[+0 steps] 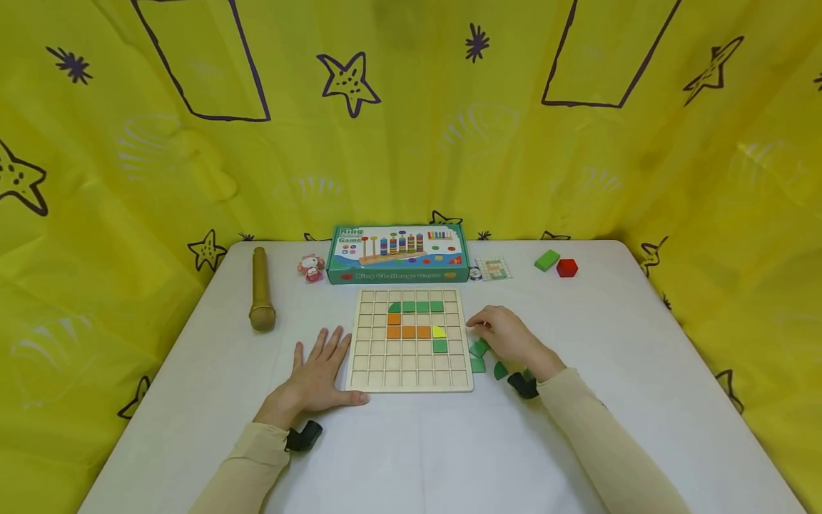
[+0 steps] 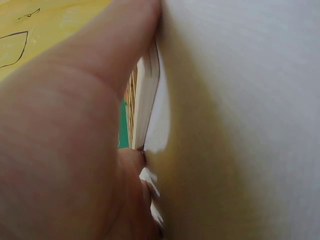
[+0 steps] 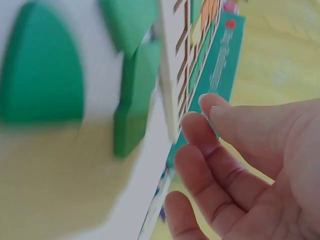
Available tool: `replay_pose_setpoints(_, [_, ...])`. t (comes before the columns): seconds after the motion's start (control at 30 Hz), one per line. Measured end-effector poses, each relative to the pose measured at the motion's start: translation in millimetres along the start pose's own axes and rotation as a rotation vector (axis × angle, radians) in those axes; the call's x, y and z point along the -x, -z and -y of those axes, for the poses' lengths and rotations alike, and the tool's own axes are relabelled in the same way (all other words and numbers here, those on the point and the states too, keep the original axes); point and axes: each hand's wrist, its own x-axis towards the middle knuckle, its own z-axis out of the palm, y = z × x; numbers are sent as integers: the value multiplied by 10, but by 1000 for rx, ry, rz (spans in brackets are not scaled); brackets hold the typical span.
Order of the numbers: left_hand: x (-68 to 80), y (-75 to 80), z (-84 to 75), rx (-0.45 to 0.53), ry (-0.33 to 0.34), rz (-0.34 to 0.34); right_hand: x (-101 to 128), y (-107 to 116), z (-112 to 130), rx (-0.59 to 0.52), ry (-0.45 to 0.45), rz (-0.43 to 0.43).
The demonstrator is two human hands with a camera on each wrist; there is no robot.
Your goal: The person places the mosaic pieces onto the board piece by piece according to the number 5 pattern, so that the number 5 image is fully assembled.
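Two hands: left hand (image 1: 316, 375) flat, fingers straight, beside square grid board (image 1: 411, 382); right hand (image 1: 507, 335) loosely curled, empty, over green pcs (image 1: 478, 349).

White table (image 1: 411, 457) — yellow star-print backdrop (image 1: 411, 143)

gold microphone (image 1: 261, 291), game box (image 1: 397, 254), red block (image 1: 566, 268)

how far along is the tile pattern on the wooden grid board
Early. The grid board holds one cluster of green, orange and yellow tiles; most cells are bare. The left hand lies flat beside the board; the right hand is over loose green tiles, which remain unplaced.
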Motion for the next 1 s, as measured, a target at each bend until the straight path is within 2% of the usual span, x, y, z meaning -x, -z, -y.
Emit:
replay_pose_setpoints(0.2, [-11,6,8,7,3,7,107,102,-169,-6,-73,15])
replay_pose_setpoints(0.33, [-10,18,3,6,2,4,136,98,-219,-57,-156,68])
replay_pose_setpoints(0.43, [-7,27,3,10,0,-3,133,71,-235,-51,-206,97])
replay_pose_setpoints(0.8, [0,2,-7,28,2,-13,129,-2,-232,135,-128,34])
replay_pose_setpoints(1.0, [2,-4,1,38,-1,-10,146,-24,-246,139,-148,31])
